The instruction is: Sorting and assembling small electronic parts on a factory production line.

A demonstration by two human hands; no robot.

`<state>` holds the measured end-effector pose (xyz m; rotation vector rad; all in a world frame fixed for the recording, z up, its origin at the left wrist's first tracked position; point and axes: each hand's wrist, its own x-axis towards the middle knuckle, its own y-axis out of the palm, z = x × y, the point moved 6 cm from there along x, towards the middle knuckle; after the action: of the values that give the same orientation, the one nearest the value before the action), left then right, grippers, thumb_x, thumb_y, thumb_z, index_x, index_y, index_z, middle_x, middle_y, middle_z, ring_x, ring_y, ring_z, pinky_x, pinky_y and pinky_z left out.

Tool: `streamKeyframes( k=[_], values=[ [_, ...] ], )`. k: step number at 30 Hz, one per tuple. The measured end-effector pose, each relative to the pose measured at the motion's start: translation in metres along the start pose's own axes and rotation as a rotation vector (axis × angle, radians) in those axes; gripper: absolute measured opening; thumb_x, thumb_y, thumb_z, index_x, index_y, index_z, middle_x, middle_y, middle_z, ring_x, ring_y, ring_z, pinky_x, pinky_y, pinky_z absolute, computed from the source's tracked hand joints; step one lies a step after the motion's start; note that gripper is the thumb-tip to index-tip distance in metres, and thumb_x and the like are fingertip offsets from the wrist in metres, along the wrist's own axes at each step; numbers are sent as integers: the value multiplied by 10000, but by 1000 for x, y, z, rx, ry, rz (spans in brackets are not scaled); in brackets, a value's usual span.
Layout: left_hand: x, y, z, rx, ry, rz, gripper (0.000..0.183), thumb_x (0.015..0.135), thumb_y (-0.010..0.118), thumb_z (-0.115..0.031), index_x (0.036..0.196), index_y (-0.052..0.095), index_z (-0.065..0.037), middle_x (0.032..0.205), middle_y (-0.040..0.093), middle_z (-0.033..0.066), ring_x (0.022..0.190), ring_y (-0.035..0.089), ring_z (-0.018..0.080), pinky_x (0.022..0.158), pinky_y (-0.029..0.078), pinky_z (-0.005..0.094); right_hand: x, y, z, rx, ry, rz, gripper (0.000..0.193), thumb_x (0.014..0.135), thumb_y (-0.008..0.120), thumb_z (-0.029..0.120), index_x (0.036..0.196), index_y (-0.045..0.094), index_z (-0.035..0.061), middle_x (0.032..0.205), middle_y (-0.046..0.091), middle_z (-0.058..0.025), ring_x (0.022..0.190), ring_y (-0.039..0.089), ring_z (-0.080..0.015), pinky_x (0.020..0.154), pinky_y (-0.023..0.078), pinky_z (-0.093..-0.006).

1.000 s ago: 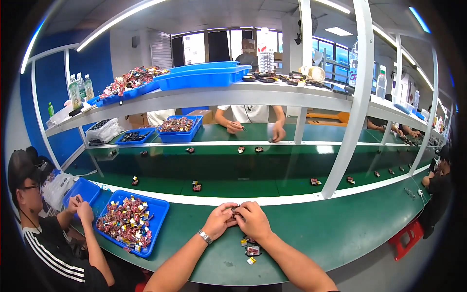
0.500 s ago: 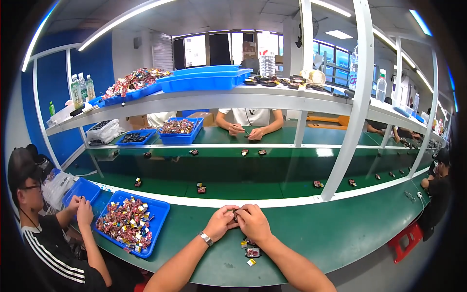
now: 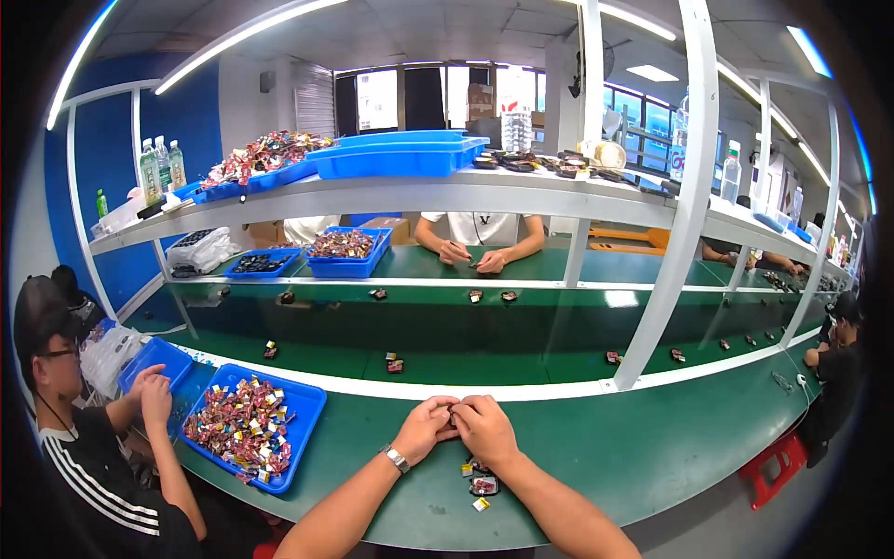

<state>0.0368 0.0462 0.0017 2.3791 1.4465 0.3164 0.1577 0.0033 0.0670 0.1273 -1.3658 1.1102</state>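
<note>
Both of my hands meet over the green bench in the middle, their fingers closed round a small dark part (image 3: pixel 453 416). My left hand (image 3: pixel 425 430), with a metal watch on the wrist, grips it from the left. From the right, my right hand (image 3: pixel 486 429) pinches the same part; the fingers hide most of it. Just below my hands, partly behind my right wrist, lies a small black casing (image 3: pixel 484 485) with a red board and silvery piece in it. Beside it rest small yellow-and-white pieces (image 3: pixel 480 504).
A blue tray (image 3: pixel 312 410) heaped with red, yellow and white parts stands left, near a co-worker (image 3: pixel 88 447). Beyond a white rail, small assemblies (image 3: pixel 395 363) lie along a green belt. A white upright post (image 3: pixel 666 224) and shelf (image 3: pixel 419 193) stand ahead.
My hands stay almost in place, still closed round the dark part. The small assemblies on the belt have shifted slightly to the right. The co-worker's hands at left have lowered slightly.
</note>
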Motion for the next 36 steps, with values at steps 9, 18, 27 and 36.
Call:
streamKeyframes(
  k=[9, 18, 27, 36],
  values=[
    [0, 2, -1, -18, 6, -50, 291, 976, 452, -43, 1266, 472, -31, 1139, 596, 73, 1053, 603, 173, 957, 517, 379, 0, -4, 0, -74, -81, -101, 136, 732, 727, 76, 856, 672, 84, 855, 658, -42, 896, 634, -254, 793, 528, -375],
    [0, -4, -2, -56, 28, -66, 308, 972, 465, -42, 1280, 461, -30, 1153, 593, 83, 1053, 605, 187, 924, 517, 359, -4, 1, 9, 5, 89, 87, 366, 745, 751, 129, 1080, 617, 67, 1053, 650, -97, 961, 640, -280, 810, 544, -369],
    [6, -20, -15, -69, 179, -206, 280, 973, 474, -52, 1250, 505, -22, 1253, 589, 156, 1075, 632, 237, 911, 540, 366, 26, 14, -58, 1, 280, 48, 277, 752, 665, 42, 1009, 564, 66, 1050, 603, -142, 891, 634, -357, 750, 533, -444],
    [-3, -90, -36, 125, 406, -776, 145, 988, 469, -88, 1034, 580, -7, 978, 673, 115, 761, 658, 150, 608, 523, 247, 45, 42, -120, -540, 404, 139, 410, 772, 711, 158, 1110, 514, 34, 1217, 523, -169, 977, 611, -371, 794, 524, -484]
  ],
)
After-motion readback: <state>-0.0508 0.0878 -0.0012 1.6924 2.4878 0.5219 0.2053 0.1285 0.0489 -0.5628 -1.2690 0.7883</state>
